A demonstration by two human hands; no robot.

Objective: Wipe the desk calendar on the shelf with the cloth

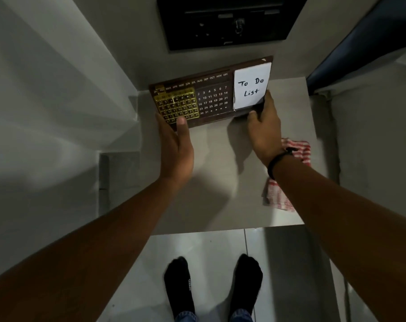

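Note:
A dark brown desk calendar (212, 96) with a gold date grid, white numbers and a white "To Do List" pad stands tilted at the back of the grey shelf (220, 182). My left hand (176, 145) grips its lower left corner, thumb on the front. At the lower right corner my right hand (263, 129) holds the calendar below the pad. The red and white striped cloth (276, 196) lies on the shelf at the right, partly hidden under my right forearm, and neither hand holds it.
A dark framed panel (225, 22) hangs on the wall above the shelf. Grey walls close in on the left and right. The shelf's front edge (220, 230) runs above a tiled floor where my feet in black socks (211, 284) stand.

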